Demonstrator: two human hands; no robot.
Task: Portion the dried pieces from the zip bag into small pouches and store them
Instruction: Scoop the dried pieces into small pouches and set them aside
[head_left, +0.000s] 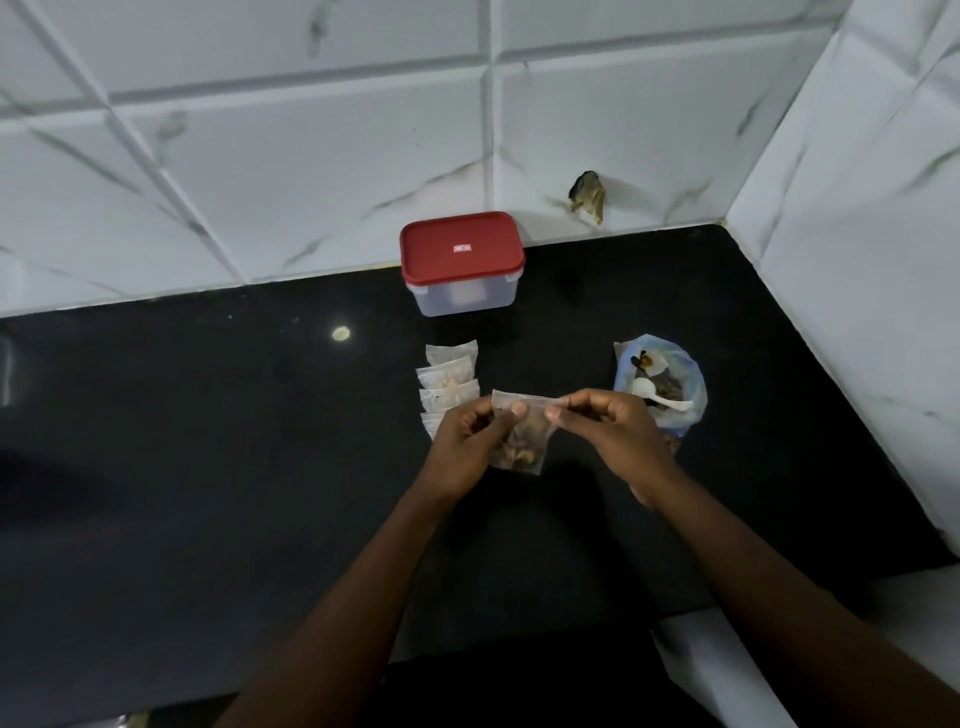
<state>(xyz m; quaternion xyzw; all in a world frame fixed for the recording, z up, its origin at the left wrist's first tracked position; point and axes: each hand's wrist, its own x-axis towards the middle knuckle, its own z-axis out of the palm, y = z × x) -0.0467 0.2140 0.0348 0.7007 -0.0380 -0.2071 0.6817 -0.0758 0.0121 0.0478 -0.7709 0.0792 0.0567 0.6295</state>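
A small clear pouch (524, 441) with brown dried pieces in its lower half hangs between my hands above the black counter (208, 467). My left hand (467, 441) pinches its top left part and my right hand (608, 426) pinches the top right corner along the zip strip. To the right stands the open zip bag (675, 374) of dried pieces with a white spoon (654, 397) resting in it. Several filled small pouches (448, 379) lie overlapped in a row just left of my left hand.
A clear plastic box with a shut red lid (461, 260) stands at the back by the tiled wall. A second tiled wall closes the right side. A small pale spot (340, 333) lies on the counter at left. The counter's front edge runs near my forearms.
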